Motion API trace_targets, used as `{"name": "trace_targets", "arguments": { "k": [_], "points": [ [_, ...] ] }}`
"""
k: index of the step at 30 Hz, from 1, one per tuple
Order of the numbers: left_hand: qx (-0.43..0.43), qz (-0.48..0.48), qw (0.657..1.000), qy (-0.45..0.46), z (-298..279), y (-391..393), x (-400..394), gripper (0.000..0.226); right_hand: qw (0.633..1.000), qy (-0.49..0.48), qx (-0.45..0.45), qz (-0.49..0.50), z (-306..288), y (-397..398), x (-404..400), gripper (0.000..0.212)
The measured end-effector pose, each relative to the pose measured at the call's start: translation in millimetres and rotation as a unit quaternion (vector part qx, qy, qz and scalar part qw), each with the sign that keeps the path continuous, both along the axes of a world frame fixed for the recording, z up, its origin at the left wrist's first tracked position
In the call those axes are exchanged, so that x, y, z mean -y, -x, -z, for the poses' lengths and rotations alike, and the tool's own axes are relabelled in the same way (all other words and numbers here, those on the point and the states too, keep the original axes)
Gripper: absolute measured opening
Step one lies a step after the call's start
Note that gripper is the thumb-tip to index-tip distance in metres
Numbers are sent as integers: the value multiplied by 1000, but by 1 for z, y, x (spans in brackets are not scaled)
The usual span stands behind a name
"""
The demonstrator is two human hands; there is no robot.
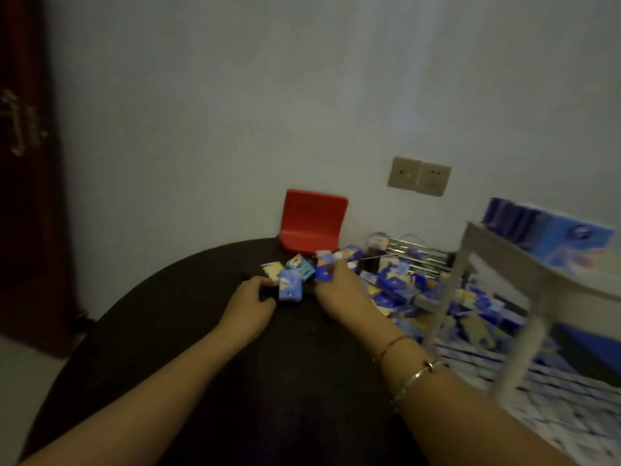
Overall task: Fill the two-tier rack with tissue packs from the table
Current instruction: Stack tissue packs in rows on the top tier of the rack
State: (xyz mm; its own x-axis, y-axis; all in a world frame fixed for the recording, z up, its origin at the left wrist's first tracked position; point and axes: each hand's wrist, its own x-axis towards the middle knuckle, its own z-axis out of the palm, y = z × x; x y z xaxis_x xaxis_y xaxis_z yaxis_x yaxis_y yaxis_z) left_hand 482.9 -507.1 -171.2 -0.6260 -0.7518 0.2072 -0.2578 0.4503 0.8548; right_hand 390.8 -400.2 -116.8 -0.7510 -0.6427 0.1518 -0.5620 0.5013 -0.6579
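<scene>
At frame centre on the dark table (168,331), our right hand (336,284) grips a tissue pack (323,268); our left hand's (250,299) grip is unclear beside another pack (291,288).

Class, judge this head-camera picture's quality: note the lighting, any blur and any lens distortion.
Head view: dim light, so the dark table shows little detail; motion blur smears the rack and the tissue packs near both hands; the wide lens bows the table's edge.
</scene>
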Motion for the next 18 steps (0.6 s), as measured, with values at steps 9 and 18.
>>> {"name": "trace_targets", "arguments": {
  "k": [9, 18],
  "points": [
    [113, 37, 986, 118, 79, 47, 63, 62, 983, -136, -77, 92, 93, 72, 23, 47],
    [227, 98, 928, 280, 99, 107, 81, 70, 946, -225, -191, 138, 117, 103, 38, 67]
  ]
}}
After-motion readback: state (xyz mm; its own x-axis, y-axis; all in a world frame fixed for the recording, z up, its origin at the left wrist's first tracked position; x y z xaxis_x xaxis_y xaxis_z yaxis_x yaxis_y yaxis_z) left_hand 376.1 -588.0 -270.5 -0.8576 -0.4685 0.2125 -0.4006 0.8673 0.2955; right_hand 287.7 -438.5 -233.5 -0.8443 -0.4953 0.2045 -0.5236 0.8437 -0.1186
